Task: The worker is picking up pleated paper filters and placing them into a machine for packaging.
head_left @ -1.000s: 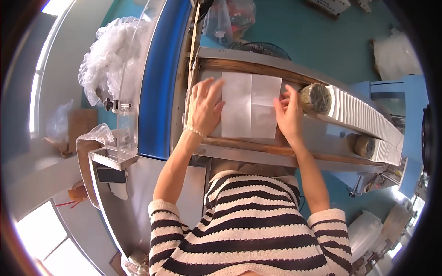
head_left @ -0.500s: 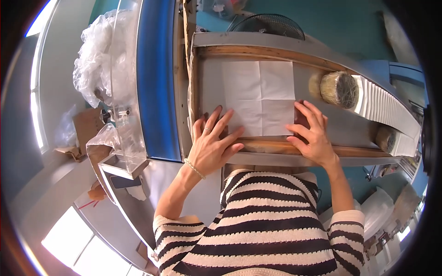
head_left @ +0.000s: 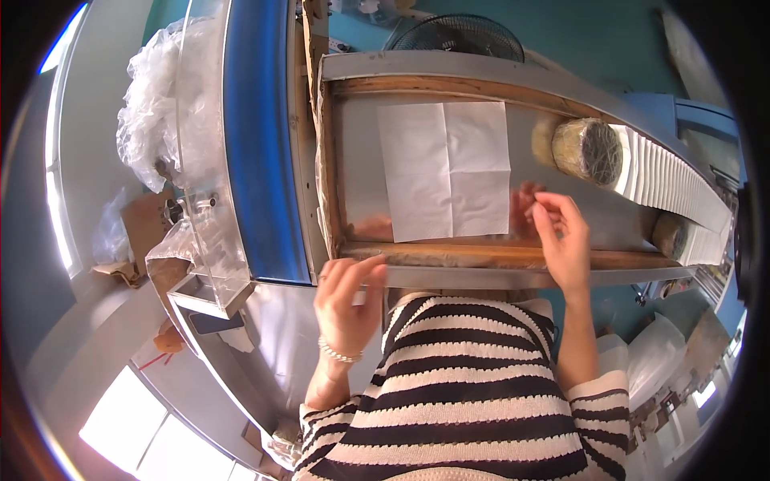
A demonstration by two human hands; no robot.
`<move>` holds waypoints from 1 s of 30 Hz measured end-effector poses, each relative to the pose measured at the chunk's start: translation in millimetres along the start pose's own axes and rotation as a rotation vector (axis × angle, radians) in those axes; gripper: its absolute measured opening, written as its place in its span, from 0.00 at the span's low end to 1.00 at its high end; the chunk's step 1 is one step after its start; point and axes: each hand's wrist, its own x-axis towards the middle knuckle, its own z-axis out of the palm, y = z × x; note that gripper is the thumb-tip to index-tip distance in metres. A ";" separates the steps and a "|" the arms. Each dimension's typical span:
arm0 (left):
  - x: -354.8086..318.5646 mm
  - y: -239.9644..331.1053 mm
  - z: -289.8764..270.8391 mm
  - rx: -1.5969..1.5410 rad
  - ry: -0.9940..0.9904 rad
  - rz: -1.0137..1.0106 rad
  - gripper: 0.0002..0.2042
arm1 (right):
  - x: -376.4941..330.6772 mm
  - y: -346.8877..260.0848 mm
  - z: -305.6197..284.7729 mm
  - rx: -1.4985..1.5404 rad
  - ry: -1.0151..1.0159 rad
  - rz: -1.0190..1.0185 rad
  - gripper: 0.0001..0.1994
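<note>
A white paper napkin (head_left: 449, 170), unfolded with crossing creases, lies flat on the grey metal bed (head_left: 357, 160) between wooden rails. My left hand (head_left: 350, 293) is off the napkin, over the near edge of the bed. Its fingers are loosely bent, the thumb apart, and nothing shows in them. Just right of the napkin's lower right corner hovers my right hand (head_left: 566, 236), with fingers half curled and the thumb tip near the index finger. I see nothing held in it. Both hands reflect in the shiny metal.
Farther right, a long row of folded white napkins (head_left: 666, 164) stands on edge behind a film-wrapped roll (head_left: 589, 151); a second roll (head_left: 672, 232) sits nearer. A blue panel (head_left: 261, 160) and clear plastic bags (head_left: 152, 104) are at left. A black fan (head_left: 457, 36) stands beyond.
Both hands have let go of the napkin. My left hand has drawn back toward me, while my right has lifted slightly away from the corner. The view has shifted a little.
</note>
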 end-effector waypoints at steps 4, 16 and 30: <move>9.6 12.2 21.9 -0.112 0.001 0.002 0.12 | 29.7 -25.5 36.6 -0.141 0.087 -0.033 0.11; 36.7 5.7 54.4 -0.612 0.015 -0.305 0.21 | 36.9 -23.7 43.0 -0.223 0.055 -0.294 0.06; 82.9 52.0 103.1 -0.905 0.142 -0.181 0.47 | 15.1 -82.2 -31.2 0.477 -0.133 -0.230 0.13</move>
